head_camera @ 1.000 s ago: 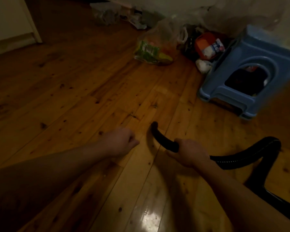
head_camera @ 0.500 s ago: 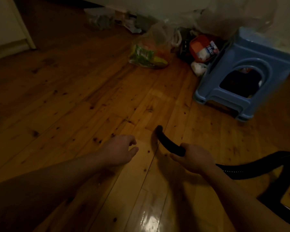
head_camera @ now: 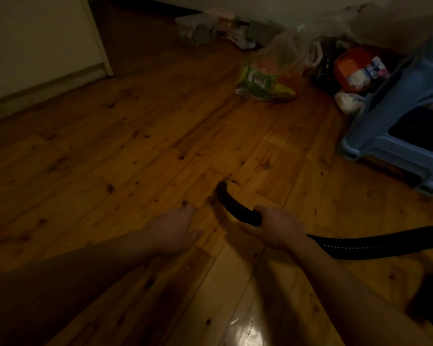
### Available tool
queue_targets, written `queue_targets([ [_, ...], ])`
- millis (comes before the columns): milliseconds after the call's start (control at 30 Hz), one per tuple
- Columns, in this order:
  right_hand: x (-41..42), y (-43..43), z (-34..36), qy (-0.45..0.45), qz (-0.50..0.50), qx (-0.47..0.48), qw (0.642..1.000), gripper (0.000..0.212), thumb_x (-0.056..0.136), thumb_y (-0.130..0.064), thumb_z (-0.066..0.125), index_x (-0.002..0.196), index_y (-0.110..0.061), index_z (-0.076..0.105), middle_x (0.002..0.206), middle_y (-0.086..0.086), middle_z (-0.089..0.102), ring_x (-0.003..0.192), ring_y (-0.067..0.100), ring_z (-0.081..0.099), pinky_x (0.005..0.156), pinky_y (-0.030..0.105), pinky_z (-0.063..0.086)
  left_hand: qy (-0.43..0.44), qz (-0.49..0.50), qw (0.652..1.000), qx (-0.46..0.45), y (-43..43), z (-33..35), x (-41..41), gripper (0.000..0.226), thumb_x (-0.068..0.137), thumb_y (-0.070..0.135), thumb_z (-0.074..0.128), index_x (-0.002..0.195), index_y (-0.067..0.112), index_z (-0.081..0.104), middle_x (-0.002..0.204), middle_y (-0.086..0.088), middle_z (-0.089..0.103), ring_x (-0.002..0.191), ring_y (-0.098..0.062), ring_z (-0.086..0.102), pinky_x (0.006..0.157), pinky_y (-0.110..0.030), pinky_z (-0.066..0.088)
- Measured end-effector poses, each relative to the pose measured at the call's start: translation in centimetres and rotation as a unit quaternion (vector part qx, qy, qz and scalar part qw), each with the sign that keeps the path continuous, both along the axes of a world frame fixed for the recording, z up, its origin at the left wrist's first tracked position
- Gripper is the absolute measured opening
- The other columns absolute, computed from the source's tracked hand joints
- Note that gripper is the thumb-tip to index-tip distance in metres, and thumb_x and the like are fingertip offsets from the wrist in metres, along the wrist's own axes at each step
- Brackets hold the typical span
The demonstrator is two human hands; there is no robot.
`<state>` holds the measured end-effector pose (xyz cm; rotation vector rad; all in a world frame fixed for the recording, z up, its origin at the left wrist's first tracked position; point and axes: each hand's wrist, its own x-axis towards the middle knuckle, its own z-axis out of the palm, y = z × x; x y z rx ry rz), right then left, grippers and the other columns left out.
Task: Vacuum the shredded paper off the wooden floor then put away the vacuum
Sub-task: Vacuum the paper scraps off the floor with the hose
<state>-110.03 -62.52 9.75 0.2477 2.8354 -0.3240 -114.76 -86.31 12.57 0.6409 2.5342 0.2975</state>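
Black hose (head_camera: 233,208) gripped by right hand (head_camera: 278,228); left hand (head_camera: 174,228) loosely open.

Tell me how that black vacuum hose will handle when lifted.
Likely floppy: the ribbed hose curves loosely behind the right hand. The curved tube end is probably stiff, since it holds its arc beyond the grip.

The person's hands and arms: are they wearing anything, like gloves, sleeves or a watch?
Both are bare. The left hand and right hand have no gloves, and no ring shows in this dim light. The left forearm and right forearm are uncovered up to the frame's edge: no sleeve, watch or bracelet is visible.
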Motion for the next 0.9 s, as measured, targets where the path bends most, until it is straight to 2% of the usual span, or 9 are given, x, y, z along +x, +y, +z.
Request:
queue_targets([
  [67, -0.5, -1.2, -0.2, 0.003, 0.015, -0.008, 1.0, 0.044, 0.089, -0.067, 0.049, 0.105, -0.026, 0.055, 0.078, -0.008, 0.055, 0.068, 0.008, 0.054, 0.054, 0.024, 0.038, -0.006, 0.002, 1.0, -0.014, -1.0, 0.2, 0.1, 0.065, 0.097, 0.046, 0.047, 0.152, 0.024, 0.02, 0.141, -0.005, 0.048, 0.121, -0.024, 0.053, 0.097, -0.039, 0.046],
  [133, -1.0, -2.3, -0.5, 0.005, 0.029, -0.012, 0.999, 0.043, 0.089, -0.067, 0.049, 0.104, -0.028, 0.054, 0.078, -0.008, 0.055, 0.068, 0.008, 0.054, 0.053, 0.025, 0.038, 0.003, -0.001, 1.0, -0.028, -2.1, 0.7, 0.1, 0.05, 0.098, 0.045, 0.046, 0.144, 0.025, 0.038, 0.132, -0.003, 0.055, 0.109, -0.019, 0.058, 0.089, -0.035, 0.049],
  [200, -1.6, -3.3, -0.5, 0.002, 0.042, -0.024, 0.999, 0.043, 0.088, -0.068, 0.049, 0.107, -0.029, 0.054, 0.079, -0.008, 0.056, 0.068, 0.008, 0.053, 0.053, 0.025, 0.037, 0.02, -0.021, 0.998, -0.047, -3.4, 0.9, -0.1, 0.031, 0.099, 0.042, 0.045, 0.109, 0.02, 0.064, 0.105, -0.002, 0.066, 0.08, -0.013, 0.06, 0.069, -0.028, 0.047],
  [267, -2.2, -4.5, -0.3, -0.007, 0.057, -0.035, 0.998, 0.044, 0.089, -0.066, 0.049, 0.109, -0.028, 0.055, 0.083, -0.006, 0.058, 0.073, 0.01, 0.056, 0.056, 0.025, 0.042, 0.032, -0.024, 0.997, -0.065, -4.9, 1.3, -0.2, 0.038, 0.099, 0.043, 0.045, 0.074, 0.019, 0.061, 0.074, -0.002, 0.062, 0.056, -0.012, 0.049, 0.056, -0.026, 0.037],
  [400, -3.8, -7.7, 0.0, -0.013, 0.092, -0.041, 0.995, 0.05, 0.089, -0.067, 0.048, 0.116, -0.025, 0.054, 0.091, -0.003, 0.06, 0.079, 0.014, 0.059, 0.064, 0.029, 0.048, 0.053, 0.005, 0.994, -0.092, -7.8, 2.1, -0.5, 0.046, 0.098, 0.043, 0.046, 0.059, 0.02, 0.049, 0.054, 0.004, 0.044, 0.047, -0.01, 0.039, 0.053, -0.025, 0.034],
  [567, -5.8, -11.6, 0.9, -0.031, 0.097, -0.072, 0.992, 0.047, 0.088, -0.063, 0.055, 0.116, -0.025, 0.056, 0.088, -0.005, 0.057, 0.079, 0.014, 0.057, 0.061, 0.028, 0.044, 0.052, 0.041, 0.988, -0.14, -11.7, 2.9, -0.4, 0.03, 0.097, 0.044, 0.047, 0.08, 0.022, 0.058, 0.086, 0.003, 0.061, 0.07, -0.009, 0.054, 0.053, -0.02, 0.034],
  [667, -6.5, -14.3, 1.4, -0.047, 0.117, -0.065, 0.99, 0.049, 0.088, -0.058, 0.058, 0.121, -0.023, 0.056, 0.098, -0.001, 0.061, 0.087, 0.017, 0.061, 0.066, 0.029, 0.048, 0.038, 0.047, 0.985, -0.16, -13.9, 4.0, 0.1, 0.022, 0.096, 0.045, 0.047, 0.105, 0.028, 0.057, 0.111, 0.006, 0.058, 0.085, -0.01, 0.055, 0.067, -0.024, 0.039],
  [767, -7.1, -17.1, 1.7, -0.064, 0.138, -0.051, 0.987, 0.05, 0.088, -0.055, 0.06, 0.124, -0.022, 0.054, 0.103, -0.002, 0.061, 0.089, 0.016, 0.06, 0.067, 0.028, 0.045, 0.029, 0.046, 0.982, -0.181, -17.1, 4.5, 0.9, 0.034, 0.097, 0.048, 0.044, 0.126, 0.03, 0.047, 0.13, 0.007, 0.052, 0.104, -0.013, 0.054, 0.077, -0.024, 0.038],
  [900, -7.7, -20.2, 3.4, -0.113, 0.191, -0.036, 0.974, 0.046, 0.089, -0.04, 0.066, 0.128, -0.02, 0.052, 0.114, 0.002, 0.061, 0.096, 0.019, 0.059, 0.071, 0.028, 0.041, 0.013, 0.096, 0.984, -0.149, -22.7, 3.6, 1.8, 0.041, 0.094, 0.048, 0.05, 0.131, 0.03, 0.044, 0.135, 0.007, 0.051, 0.115, -0.014, 0.053, 0.091, -0.029, 0.045],
])
